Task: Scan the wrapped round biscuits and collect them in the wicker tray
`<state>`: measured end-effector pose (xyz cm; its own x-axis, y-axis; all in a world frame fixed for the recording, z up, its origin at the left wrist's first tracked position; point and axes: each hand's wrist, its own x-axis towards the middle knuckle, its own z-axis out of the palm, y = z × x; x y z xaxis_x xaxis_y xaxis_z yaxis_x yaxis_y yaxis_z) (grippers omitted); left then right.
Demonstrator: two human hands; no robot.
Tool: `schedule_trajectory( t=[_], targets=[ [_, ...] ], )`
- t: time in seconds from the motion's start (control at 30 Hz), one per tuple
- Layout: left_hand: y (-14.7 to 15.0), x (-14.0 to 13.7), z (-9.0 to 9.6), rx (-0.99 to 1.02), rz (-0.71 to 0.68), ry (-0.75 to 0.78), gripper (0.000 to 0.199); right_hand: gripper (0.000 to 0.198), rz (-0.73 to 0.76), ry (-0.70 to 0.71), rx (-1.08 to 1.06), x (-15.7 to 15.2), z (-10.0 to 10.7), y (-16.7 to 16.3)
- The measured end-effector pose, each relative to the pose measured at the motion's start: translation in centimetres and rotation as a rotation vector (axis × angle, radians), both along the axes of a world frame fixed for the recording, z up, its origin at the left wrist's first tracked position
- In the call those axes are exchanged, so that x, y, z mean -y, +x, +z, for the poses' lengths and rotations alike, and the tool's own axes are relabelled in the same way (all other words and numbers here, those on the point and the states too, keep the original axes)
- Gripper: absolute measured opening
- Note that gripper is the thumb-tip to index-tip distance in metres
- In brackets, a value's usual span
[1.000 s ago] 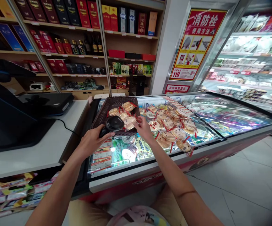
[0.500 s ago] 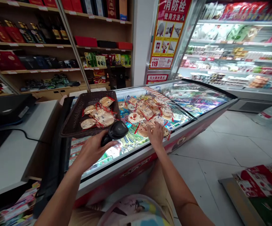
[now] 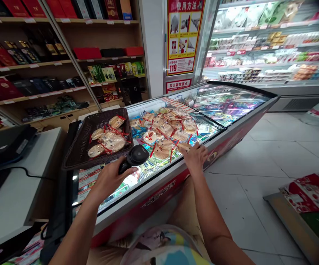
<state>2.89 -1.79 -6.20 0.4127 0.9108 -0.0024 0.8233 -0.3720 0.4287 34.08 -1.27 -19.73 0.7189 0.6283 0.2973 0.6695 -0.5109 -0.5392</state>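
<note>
My left hand [image 3: 112, 176] is closed around the handle of a black barcode scanner [image 3: 137, 154], whose head points right over the freezer's glass top. At the front edge of the glass, my right hand [image 3: 196, 157] has its fingers curled on a clear-wrapped round flatbread [image 3: 183, 146], mostly hidden by the hand. Beyond it lies a loose heap of similar wrapped flatbreads [image 3: 165, 129] with red-edged wrappers. A dark brown woven basket [image 3: 76, 147] left of the heap holds several more of them.
The chest freezer [image 3: 159, 184] runs away to the right, with colourful packs under its glass. A white counter [image 3: 32, 176] with a black device stands at left. Stocked shelves [image 3: 73, 59] and a refrigerated display [image 3: 259, 55] stand behind. Boxed goods [image 3: 311, 191] sit on the right.
My right hand has moved from the heap's front to the right, toward the freezer edge, with a wrapped flatbread. The scanner stays in my left hand. The view has tilted down and turned slightly right.
</note>
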Motion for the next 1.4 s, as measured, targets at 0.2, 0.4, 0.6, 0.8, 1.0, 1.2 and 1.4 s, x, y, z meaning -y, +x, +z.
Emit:
schedule_trajectory(
  t=[0.2,0.4,0.6,0.8,1.0,1.2,1.4],
  targets=[
    [1.2,0.0,-0.5,-0.013,-0.073,-0.001,0.051,0.071,0.057,0.124,-0.342,2.0,-2.6,4.4],
    [2.3,0.6,-0.7,-0.006,-0.115,-0.035,0.048,0.051,0.157,0.336,-0.685,1.9,-3.8,5.5],
    [1.4,1.0,-0.6,-0.035,-0.089,-0.022,0.044,0.047,0.26,0.528,-1.057,5.5,-1.1,4.6],
    [1.0,1.8,0.2,0.013,-0.09,-0.008,0.037,0.039,0.469,0.668,-1.14,7.3,3.8,-0.2],
    [-0.3,3.1,0.8,0.079,-0.117,0.007,0.032,0.037,0.597,0.619,-1.135,4.7,4.3,-5.2],
    [-2.1,3.0,0.0,0.081,-0.115,0.033,0.033,0.037,0.695,0.576,-1.129,3.2,5.1,-8.3],
    [-4.0,2.8,-0.9,0.157,-0.112,0.026,0.033,0.035,0.787,0.531,-1.112,2.3,5.6,-10.6]
  ],
)
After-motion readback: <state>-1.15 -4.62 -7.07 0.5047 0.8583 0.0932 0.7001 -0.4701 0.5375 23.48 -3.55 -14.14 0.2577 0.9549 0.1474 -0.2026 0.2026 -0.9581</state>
